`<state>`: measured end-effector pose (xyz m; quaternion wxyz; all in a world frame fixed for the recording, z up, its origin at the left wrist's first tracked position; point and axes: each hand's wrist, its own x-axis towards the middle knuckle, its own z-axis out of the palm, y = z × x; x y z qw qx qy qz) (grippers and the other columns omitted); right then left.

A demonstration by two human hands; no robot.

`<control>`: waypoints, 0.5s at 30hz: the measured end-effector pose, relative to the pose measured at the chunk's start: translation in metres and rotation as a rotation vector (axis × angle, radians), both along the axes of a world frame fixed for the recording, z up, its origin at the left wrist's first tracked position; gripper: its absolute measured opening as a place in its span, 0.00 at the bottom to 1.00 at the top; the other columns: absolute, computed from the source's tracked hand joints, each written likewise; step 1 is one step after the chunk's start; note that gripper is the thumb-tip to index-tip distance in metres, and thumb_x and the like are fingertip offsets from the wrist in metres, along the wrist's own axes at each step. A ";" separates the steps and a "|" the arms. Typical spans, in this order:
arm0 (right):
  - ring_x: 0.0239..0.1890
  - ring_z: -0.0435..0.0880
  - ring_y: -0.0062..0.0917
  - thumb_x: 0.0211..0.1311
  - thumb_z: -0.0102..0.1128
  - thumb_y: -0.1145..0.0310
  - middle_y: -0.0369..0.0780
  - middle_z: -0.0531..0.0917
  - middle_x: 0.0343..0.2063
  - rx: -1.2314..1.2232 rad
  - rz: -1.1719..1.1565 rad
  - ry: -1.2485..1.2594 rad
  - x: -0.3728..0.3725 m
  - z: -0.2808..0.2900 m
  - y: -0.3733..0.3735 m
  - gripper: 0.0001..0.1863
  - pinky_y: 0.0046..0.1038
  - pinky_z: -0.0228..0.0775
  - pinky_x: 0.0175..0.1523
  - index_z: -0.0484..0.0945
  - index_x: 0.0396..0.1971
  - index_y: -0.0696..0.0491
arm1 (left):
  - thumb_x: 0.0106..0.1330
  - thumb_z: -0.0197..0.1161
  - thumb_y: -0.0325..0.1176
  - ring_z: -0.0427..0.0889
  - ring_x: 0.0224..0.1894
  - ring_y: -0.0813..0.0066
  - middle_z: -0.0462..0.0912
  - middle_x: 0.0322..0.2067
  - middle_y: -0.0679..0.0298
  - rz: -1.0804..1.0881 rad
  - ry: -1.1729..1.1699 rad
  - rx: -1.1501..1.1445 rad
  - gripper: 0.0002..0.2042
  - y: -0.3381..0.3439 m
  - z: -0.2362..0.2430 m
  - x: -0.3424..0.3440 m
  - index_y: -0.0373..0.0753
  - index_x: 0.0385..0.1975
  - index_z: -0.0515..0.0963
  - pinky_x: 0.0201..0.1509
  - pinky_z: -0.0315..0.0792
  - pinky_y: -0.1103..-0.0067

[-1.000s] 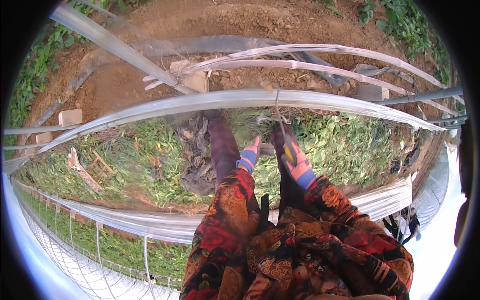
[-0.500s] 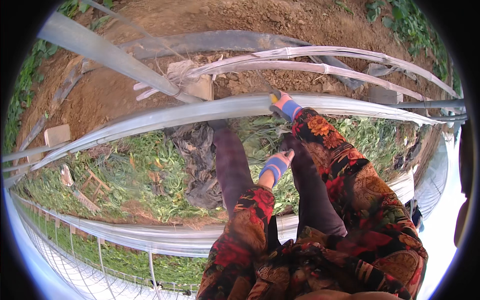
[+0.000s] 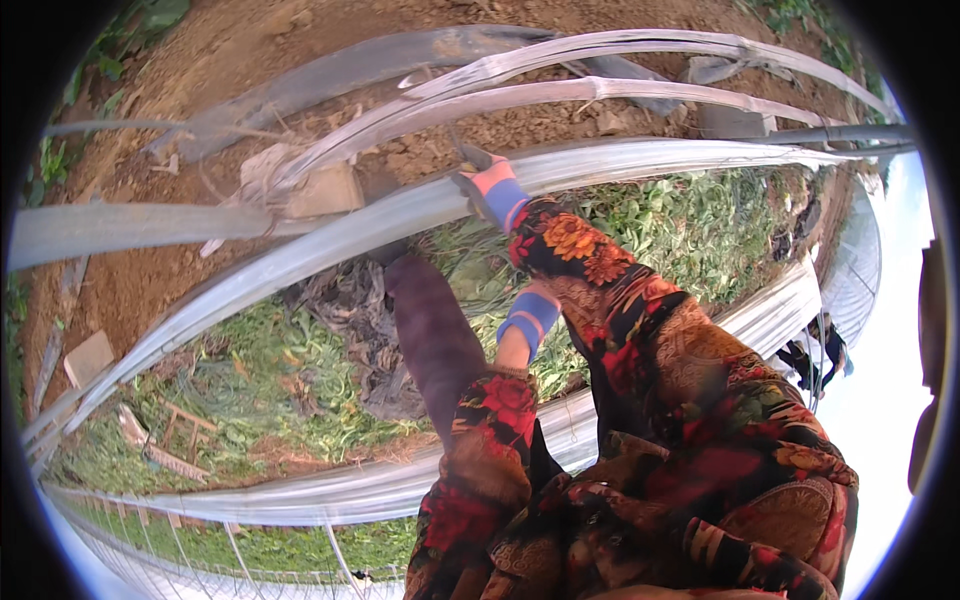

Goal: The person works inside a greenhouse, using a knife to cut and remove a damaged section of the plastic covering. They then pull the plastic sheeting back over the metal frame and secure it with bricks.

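My right hand (image 3: 490, 188), in a pink, blue and grey work glove, reaches over the long rolled band of clear plastic film (image 3: 590, 165). Its fingers are closed round a thin tool (image 3: 456, 138) that points away toward the soil; a yellow handle shows only in the earlier view. Nearer to me, my left hand (image 3: 530, 322) wears a similar glove and is beside my bent leg. The right sleeve partly covers its fingers, so their state is hidden. Both sleeves are dark with red and orange flowers.
Two pale bamboo poles (image 3: 590, 88) curve beyond the film, tied to a thick pole (image 3: 140, 228) by a block (image 3: 325, 190). Crumpled dark sheeting (image 3: 375, 350) and cut leafy plants (image 3: 270, 370) lie around my feet. A wooden frame (image 3: 188, 428) is at left.
The view has shifted, and my right hand with the tool is now further left along the film. My left hand's fingers, visible before at my knee, have become hidden behind the right sleeve.
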<state>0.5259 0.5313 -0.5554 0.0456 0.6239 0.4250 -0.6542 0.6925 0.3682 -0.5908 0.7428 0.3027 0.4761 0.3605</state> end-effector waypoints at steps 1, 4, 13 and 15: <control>0.10 0.69 0.19 0.48 0.56 0.72 0.37 0.72 0.16 0.007 -0.013 -0.048 -0.004 -0.003 0.004 0.22 0.21 0.55 0.08 0.69 0.47 0.51 | 0.57 0.47 0.33 0.75 0.40 0.64 0.78 0.35 0.59 -0.184 0.275 0.065 0.13 0.001 0.000 -0.004 0.37 0.39 0.74 0.43 0.68 0.75; 0.17 0.75 0.24 0.50 0.54 0.68 0.38 0.76 0.21 0.061 0.140 -0.004 -0.019 -0.027 0.030 0.15 0.27 0.65 0.16 0.72 0.40 0.52 | 0.57 0.48 0.37 0.76 0.38 0.60 0.78 0.34 0.54 0.023 0.536 0.303 0.15 0.013 0.023 -0.030 0.39 0.42 0.71 0.40 0.69 0.71; 0.39 0.75 0.35 0.52 0.49 0.54 0.43 0.77 0.36 0.906 0.934 -0.538 -0.030 -0.108 0.089 0.18 0.35 0.65 0.47 0.73 0.38 0.50 | 0.63 0.45 0.39 0.75 0.42 0.60 0.66 0.52 0.62 0.090 0.245 -0.256 0.17 0.031 0.110 -0.101 0.50 0.53 0.63 0.44 0.69 0.74; 0.42 0.75 0.36 0.52 0.48 0.54 0.44 0.76 0.39 0.998 0.949 -0.531 -0.020 -0.103 0.073 0.19 0.35 0.64 0.50 0.74 0.38 0.50 | 0.63 0.45 0.37 0.75 0.42 0.60 0.66 0.52 0.61 0.013 0.320 -0.205 0.17 0.030 0.111 -0.105 0.49 0.53 0.63 0.45 0.70 0.74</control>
